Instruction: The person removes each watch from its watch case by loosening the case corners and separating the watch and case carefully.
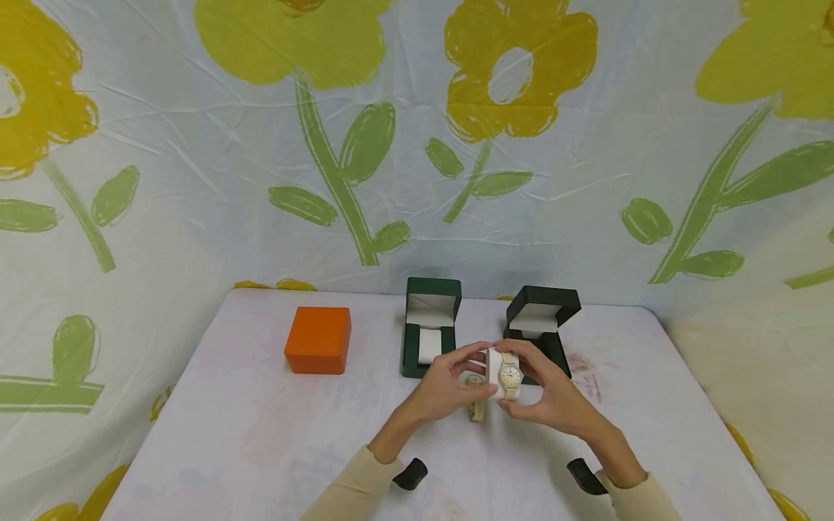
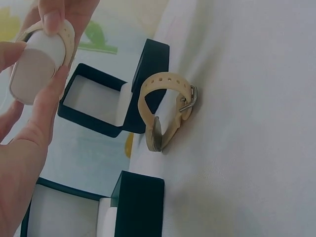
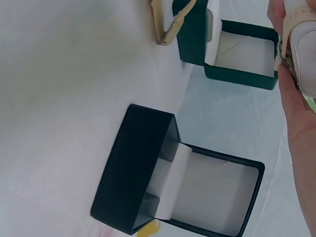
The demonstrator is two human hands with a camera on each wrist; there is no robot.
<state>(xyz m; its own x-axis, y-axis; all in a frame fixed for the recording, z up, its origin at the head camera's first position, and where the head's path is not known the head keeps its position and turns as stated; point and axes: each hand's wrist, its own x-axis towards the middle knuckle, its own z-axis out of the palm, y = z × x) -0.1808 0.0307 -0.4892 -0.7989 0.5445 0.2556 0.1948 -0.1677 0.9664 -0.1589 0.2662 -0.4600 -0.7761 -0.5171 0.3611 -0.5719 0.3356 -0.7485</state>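
Note:
Over the table, my left hand [image 1: 449, 387] and right hand [image 1: 550, 387] hold a white watch cushion [image 2: 37, 71] between their fingers. A wristwatch [image 1: 510, 375] with a cream strap and round pale dial is wrapped around the cushion, its dial facing me. Below the hands a second cream-strap watch [image 2: 157, 111] stands on its side on the table, its strap buckled into a loop. Beyond the left hand is an open green watch box [image 1: 410, 354] with a white cushion inside. The right hand partly covers another open, dark watch box [image 3: 133, 168], whose cushion slot holds no cushion.
A closed orange box [image 1: 319, 340] sits at the left on the white-covered table [image 1: 260, 449]. A flower-printed curtain [image 1: 228, 181] hangs close behind the table's back edge. Each sleeve has a dark wrist device [image 1: 410, 474] at its cuff.

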